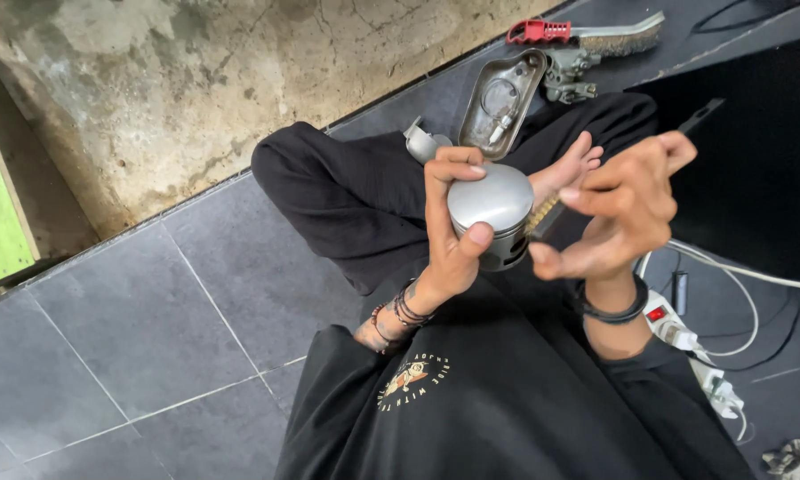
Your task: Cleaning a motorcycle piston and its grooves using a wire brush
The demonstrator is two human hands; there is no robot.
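Observation:
My left hand point(449, 233) grips a grey metal piston point(498, 213), its domed crown facing up, held above my crossed legs. My right hand point(620, 209) holds a small black-handled brush with brass bristles point(545, 213). Its bristle end touches the piston's side. I sit on the floor in black clothes, one bare foot point(567, 169) showing behind the piston.
An oblong metal cover point(502, 102) and a small metal engine part point(571, 76) lie on the dark tiled floor point(151, 329) behind my knee. A red-handled wire brush point(587, 34) lies beyond. A white power strip point(684, 342) with cables sits at my right. A stained concrete wall point(196, 89) rises at left.

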